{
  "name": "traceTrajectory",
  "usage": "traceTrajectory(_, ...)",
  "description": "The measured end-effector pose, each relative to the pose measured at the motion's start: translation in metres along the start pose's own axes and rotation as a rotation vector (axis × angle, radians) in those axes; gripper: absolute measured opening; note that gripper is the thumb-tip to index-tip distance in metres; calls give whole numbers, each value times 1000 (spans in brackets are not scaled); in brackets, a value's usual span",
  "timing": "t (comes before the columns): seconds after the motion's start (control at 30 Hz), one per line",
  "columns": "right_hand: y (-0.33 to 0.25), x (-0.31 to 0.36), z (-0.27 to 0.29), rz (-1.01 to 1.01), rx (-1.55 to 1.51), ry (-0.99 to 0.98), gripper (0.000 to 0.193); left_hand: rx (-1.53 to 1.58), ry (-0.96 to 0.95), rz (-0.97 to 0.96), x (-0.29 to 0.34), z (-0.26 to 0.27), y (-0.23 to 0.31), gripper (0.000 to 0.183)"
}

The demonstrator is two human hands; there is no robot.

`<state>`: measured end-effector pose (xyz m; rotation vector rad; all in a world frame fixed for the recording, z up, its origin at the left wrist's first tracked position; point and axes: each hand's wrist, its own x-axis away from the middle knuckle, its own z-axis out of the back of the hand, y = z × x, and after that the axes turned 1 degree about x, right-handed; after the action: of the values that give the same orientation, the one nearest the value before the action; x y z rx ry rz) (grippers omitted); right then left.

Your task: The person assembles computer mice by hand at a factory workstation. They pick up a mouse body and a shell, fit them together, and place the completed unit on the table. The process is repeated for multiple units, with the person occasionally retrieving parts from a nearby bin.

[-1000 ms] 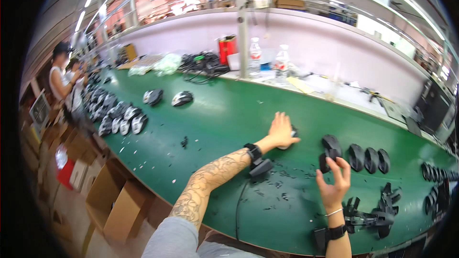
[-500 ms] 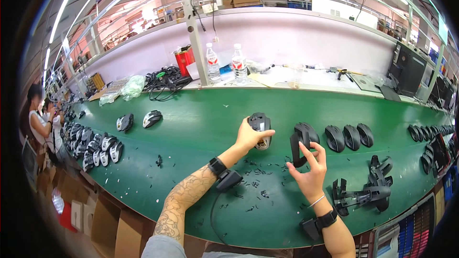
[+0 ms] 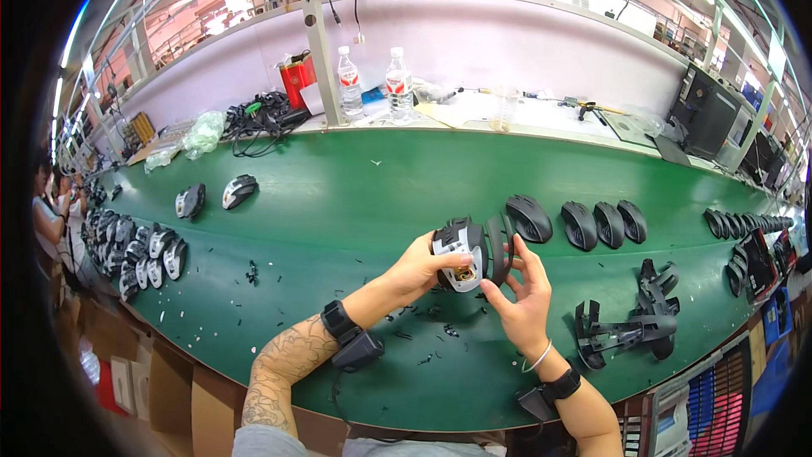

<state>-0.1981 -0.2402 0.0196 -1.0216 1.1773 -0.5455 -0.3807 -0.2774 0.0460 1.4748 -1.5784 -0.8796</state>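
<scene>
Over the near edge of the surface: the left hand [image 3: 416, 269] and right hand [image 3: 523, 300] are meeting above the green surface [image 3: 355, 203], both lifted clear of it.
Left hand: it is curling closed around a partly assembled mouse body [image 3: 461, 252], white and black, its open underside turned toward the person.
Right hand: its fingers are spreading half open, pinching a thin black shell piece [image 3: 499, 247] by its edge, just beside the mouse body and seemingly touching it.
Slipping risk: the shell piece is being gripped only at the fingertips, so I judge it could twist out and drop among the black scraps [image 3: 423, 334] lying beneath the hands.
Misfit risk: if the piece is meeting the body at a tilt, its clips could be going in crooked and bending; the seam itself is too small to read.
Neighbours: a row of finished black shells [image 3: 584, 222] is sitting toward the right edge, near enough for a swinging elbow to be knocking them.
Cable: a wrist strap lead [image 3: 342, 389] is hanging off the near edge and could be snagging.
</scene>
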Motion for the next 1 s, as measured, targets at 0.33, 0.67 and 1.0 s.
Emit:
traceTrajectory(0.33,4,-1,1,20,-33,7,72,-175,5,-100,10,-2,6,122)
traceTrajectory(0.67,7,-1,1,20,8,10,71,-205,25,-145,11,-1,3,118)
traceTrajectory(1.0,-1,2,-3,66,72,19,72,-279,123,-294,9,-7,-12,107)
